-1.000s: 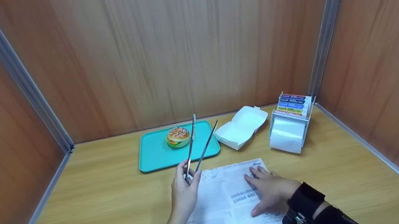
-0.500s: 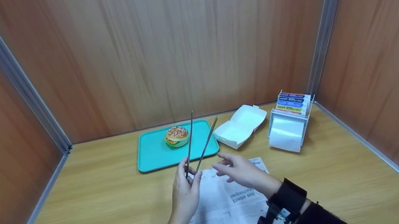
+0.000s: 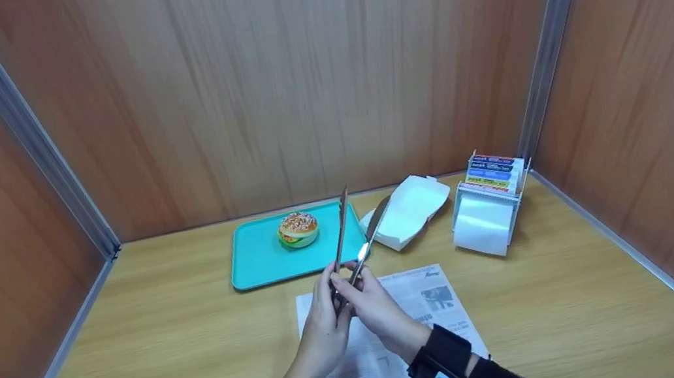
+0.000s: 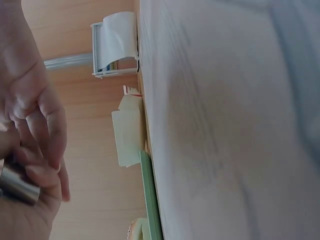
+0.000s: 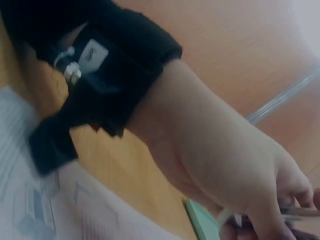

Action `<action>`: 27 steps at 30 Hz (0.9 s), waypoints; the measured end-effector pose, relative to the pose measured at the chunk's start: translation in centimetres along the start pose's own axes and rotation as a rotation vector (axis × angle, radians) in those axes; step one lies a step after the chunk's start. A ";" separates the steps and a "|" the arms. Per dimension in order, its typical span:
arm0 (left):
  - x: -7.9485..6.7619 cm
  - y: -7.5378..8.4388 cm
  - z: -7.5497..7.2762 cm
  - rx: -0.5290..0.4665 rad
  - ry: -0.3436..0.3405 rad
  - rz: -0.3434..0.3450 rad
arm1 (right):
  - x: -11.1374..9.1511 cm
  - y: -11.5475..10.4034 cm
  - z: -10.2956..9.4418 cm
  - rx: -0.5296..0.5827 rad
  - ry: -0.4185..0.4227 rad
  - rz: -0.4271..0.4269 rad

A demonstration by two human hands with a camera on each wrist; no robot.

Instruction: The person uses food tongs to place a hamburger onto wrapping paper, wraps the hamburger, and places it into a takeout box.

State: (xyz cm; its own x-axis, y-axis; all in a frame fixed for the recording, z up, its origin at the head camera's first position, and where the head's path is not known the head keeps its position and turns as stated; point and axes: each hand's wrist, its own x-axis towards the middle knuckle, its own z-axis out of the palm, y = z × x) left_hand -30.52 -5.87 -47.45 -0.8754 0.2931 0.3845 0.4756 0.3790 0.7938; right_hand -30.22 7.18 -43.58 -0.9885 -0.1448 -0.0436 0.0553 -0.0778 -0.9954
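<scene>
A pair of metal tongs (image 3: 342,228) is held upright over the newspaper sheet (image 3: 412,280), arms spread and tips pointing away. Around their lower part, my left hand (image 3: 323,336) grips with curled fingers. My right hand (image 3: 389,323) meets it there, its thumb and fingers pinching the tongs. The rounded metal end of the tongs (image 4: 20,185) shows among the fingers in the left wrist view. Behind the hands, a sesame burger (image 3: 298,229) sits on a turquoise tray (image 3: 256,267).
An unfolded white takeaway box (image 3: 414,201), partly overlapped by a tong arm, stands right of the tray. Farther right is a white wire holder with white paper and colourful cards (image 3: 483,221). Wooden panels (image 3: 308,74) close off the back and sides.
The right hand has lifted off the newspaper, moved left and taken hold of the tongs beside the left hand. The tongs' tips have shifted to the right.
</scene>
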 end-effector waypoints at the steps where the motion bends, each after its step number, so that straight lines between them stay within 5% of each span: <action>1: -0.1 0.0 0.0 -0.001 -0.022 0.016 | 0.0 0.0 0.2 0.023 0.029 -0.002; 7: -0.3 -0.1 0.1 0.010 -0.108 0.066 | 0.2 0.2 0.7 0.126 0.133 -0.016; 13: -0.4 -0.1 -0.2 0.081 -0.155 0.083 | 0.4 0.4 0.2 0.170 0.121 -0.002; 22: 0.2 -0.4 -1.2 0.026 -0.205 -0.020 | 0.9 0.6 -1.7 0.115 0.131 0.021; 27: 0.7 -1.1 -3.0 0.084 -0.152 -0.082 | 1.2 1.1 -3.4 0.110 0.149 0.063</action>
State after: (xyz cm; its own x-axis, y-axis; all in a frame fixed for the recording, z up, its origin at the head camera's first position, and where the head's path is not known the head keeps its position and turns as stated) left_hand -31.95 -8.74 -46.60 -0.8913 0.3849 0.2395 0.4142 0.4768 0.7753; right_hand -31.80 10.32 -45.02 -0.9921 -0.0060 -0.1254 0.1244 -0.1818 -0.9754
